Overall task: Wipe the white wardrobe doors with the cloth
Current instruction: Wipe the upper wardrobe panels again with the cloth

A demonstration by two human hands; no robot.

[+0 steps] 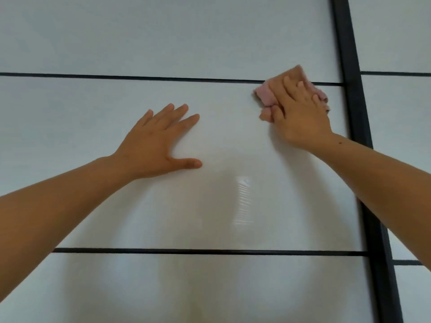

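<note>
The white wardrobe door (163, 43) fills nearly the whole view, its glossy face split into panels by thin black strips, one upper (140, 77) and one lower (186, 251). A thick black upright frame (356, 127) bounds it on the right, and beyond that a sliver of a second white door (396, 43) shows.

The person's left hand (161, 143) lies flat on the middle panel with fingers straight and spread and the thumb out to the side. It holds nothing and seems to steady the body or the door. The right hand (300, 117) is higher and to the right, near the upright frame, with its fingers laid flat over the pink cloth (264, 94) and pressing it to the door. Whether the thumb hooks the cloth's lower edge cannot be told. The cloth is bunched under the fingers and sits on the upper strip, at the top right corner of the middle panel.

The step in hand looks like wiping that corner and the strip above it. The next move likely calls for keeping even pressure while sliding the cloth along the panel, probably leftward or downward. The right hand must also keep the folded cloth from slipping out from under the fingers. The lower panel and the second door appear still to be done.
</note>
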